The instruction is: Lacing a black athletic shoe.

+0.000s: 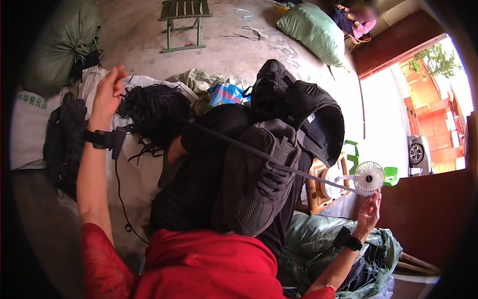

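Note:
A dark shoelace [313, 178] stretches taut and slanting across my lap, over a black lace-up sneaker [259, 184]. My right hand [369, 212], out to the right by a small white fan [369, 178], pinches one end. Raised at the left, my left hand [107, 94] has its fingers closed. The lace lines up with its fingertips, though its far stretch blends into a pile of black laces [154, 109]. The sneaker rests on my thighs, toe toward me, with laces across its front. Just beyond it lie more black shoes [318, 112].
Beside my left arm is a dark bundle [64, 139] on white sacking. A folding stool [184, 22] stands ahead, with a pale green sack [313, 30] farther right. Another person [356, 22] sits at the far right. Near my right forearm is a green woven bag [328, 244].

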Demonstrator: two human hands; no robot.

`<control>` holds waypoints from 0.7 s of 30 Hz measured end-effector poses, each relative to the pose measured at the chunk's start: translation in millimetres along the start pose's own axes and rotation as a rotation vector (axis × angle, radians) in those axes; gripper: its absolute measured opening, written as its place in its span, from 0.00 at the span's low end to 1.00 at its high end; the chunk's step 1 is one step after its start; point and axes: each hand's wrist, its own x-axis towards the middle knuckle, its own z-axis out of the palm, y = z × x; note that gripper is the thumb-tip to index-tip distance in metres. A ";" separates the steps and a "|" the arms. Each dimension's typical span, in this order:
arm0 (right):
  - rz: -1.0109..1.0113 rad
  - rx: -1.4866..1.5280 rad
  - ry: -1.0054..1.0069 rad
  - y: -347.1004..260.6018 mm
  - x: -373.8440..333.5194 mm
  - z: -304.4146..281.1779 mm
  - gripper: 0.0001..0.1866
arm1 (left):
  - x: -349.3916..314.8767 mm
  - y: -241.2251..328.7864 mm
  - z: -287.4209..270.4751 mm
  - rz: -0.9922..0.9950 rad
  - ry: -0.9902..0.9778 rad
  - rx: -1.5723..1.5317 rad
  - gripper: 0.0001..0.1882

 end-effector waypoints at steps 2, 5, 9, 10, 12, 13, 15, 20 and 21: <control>0.093 -0.273 -0.032 25.0 -10.1 20.8 0.17 | -14.1 -23.3 47.9 0.068 -0.032 0.435 0.13; 0.009 -0.956 -0.052 66.6 -34.4 72.7 0.09 | -47.9 -73.4 133.2 0.003 -0.086 0.568 0.10; -0.349 -1.152 -0.431 106.1 -66.4 167.2 0.08 | -90.6 -115.4 221.7 0.142 -0.439 0.624 0.06; -0.274 -1.122 -0.494 110.0 -76.4 187.4 0.10 | -99.4 -121.6 235.8 0.219 -0.521 0.650 0.05; -0.181 -1.092 -0.553 125.2 -87.9 223.8 0.13 | -115.0 -129.4 254.0 0.337 -0.532 0.808 0.04; -0.272 -1.185 -0.653 124.1 -94.3 235.1 0.15 | -118.6 -130.6 257.9 0.527 -0.509 0.921 0.04; -0.356 -1.200 -0.758 122.4 -105.3 248.3 0.15 | -128.7 -132.7 259.7 0.428 -0.468 0.887 0.05; -0.037 -1.038 -0.503 116.8 -119.5 250.0 0.11 | -140.2 -139.8 260.0 0.529 -0.392 0.821 0.07; 0.033 -0.964 -0.508 117.1 -119.3 249.8 0.10 | -140.9 -139.5 258.8 0.469 -0.390 0.803 0.07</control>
